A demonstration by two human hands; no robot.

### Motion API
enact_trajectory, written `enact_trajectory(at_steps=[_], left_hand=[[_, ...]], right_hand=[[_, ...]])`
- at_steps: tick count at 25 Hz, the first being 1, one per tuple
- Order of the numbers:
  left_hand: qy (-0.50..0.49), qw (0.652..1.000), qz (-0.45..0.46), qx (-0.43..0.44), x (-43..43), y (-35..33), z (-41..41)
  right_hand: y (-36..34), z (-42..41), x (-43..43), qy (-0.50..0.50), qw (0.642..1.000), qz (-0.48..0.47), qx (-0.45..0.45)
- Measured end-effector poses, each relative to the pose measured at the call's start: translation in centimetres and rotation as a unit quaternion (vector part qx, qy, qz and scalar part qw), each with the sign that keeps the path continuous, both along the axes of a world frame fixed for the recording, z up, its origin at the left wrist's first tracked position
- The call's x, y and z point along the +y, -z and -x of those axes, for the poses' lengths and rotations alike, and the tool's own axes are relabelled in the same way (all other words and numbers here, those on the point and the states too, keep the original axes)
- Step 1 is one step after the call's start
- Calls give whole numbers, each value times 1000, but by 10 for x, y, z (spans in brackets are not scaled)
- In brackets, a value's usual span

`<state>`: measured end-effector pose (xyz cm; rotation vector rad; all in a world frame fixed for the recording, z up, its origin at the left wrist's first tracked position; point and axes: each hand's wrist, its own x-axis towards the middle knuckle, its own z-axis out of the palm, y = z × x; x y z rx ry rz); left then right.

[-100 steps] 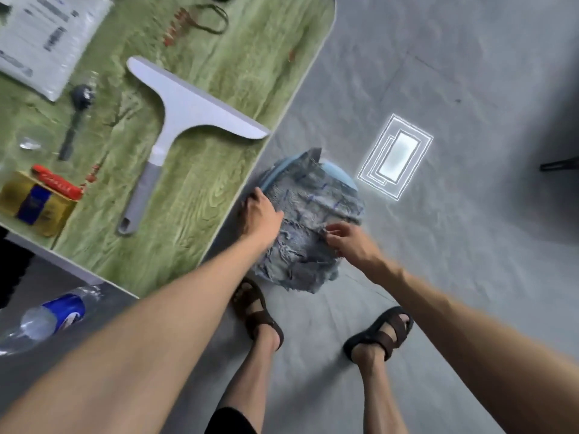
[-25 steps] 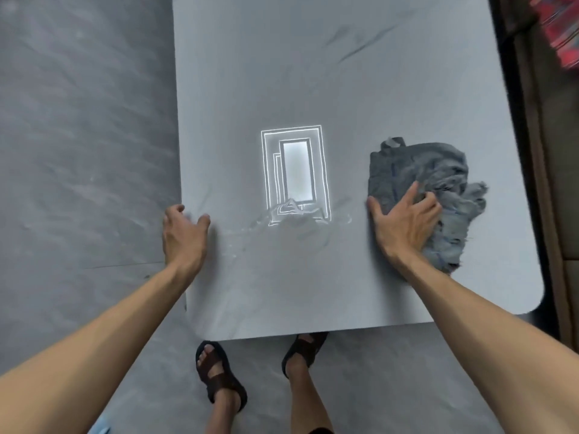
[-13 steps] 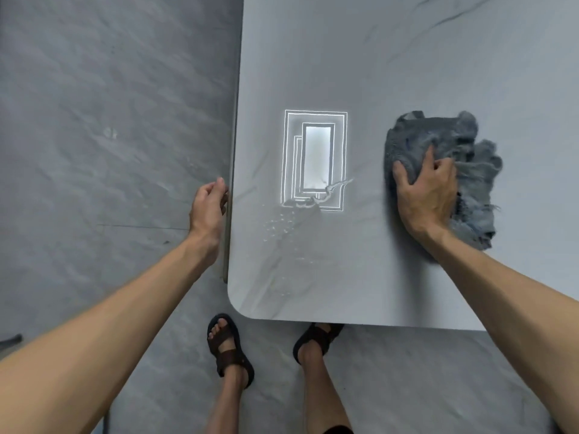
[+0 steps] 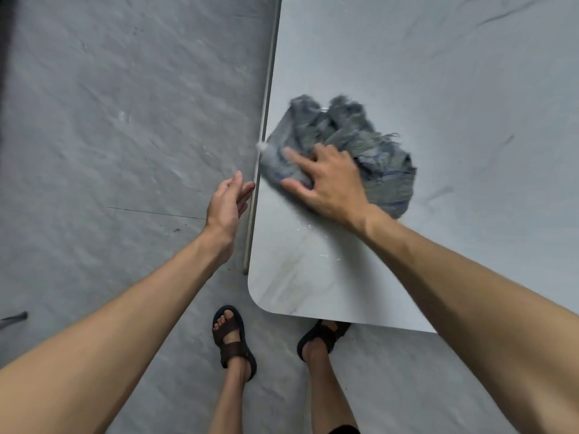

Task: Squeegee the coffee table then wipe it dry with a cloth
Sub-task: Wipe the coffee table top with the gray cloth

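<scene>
right fingers (image 4: 297,161): spread and straight, pressed flat on the cloth (image 4: 360,142), gripping nothing.
right hand (image 4: 329,180): palm down on the near left part of the cloth, wrist bent, forearm running back toward the lower right.
left fingers (image 4: 238,183): straight and close together, holding nothing, tips just beside the table (image 4: 407,57) edge; whether they touch it I cannot tell.
left hand (image 4: 227,198): turned on its side, thumb up, off the table over the floor (image 4: 109,120).
cloth: grey, frayed, bunched, lying on the table top with its left corner at the left edge.
table: pale grey, marbled, rounded near corner; a few white drops (image 4: 313,227) lie just near the right wrist.
feet: 2 dark sandals (image 4: 233,336) on the floor, the right one partly under the table's near edge.
change from 0.5 s ago: the cloth and right hand have slid left from mid-table to the edge, over the spot where the bright reflection and most of the drops were; the left fingers, curled then, are straighter.
</scene>
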<state>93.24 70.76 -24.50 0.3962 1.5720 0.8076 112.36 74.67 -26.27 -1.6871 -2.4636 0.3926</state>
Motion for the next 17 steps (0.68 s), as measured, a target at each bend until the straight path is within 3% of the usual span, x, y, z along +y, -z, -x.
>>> enact_trajectory(at_steps=[2,4,7,10,14,17], left_hand=[[-20,1000,-12,12,-2,-1,-1],[20,994,17,102,-8,-1,-1],[147,958,62,236,-32,-6,-5],[210,920,13,331,-52,-20,-16],[323,863,-50,386,-60,-27,-44],[428,804,-68,407,-58,-29,-74]], right_hand=[[0,28,-22,-91,996,-7,11],[2,41,-42,-158,987,-10,15],[1,24,-52,-246,969,-9,35],[-2,-9,-51,-339,941,21,10],[-7,-74,-61,-336,941,44,-17],[-11,-145,-74,-238,970,56,-17]])
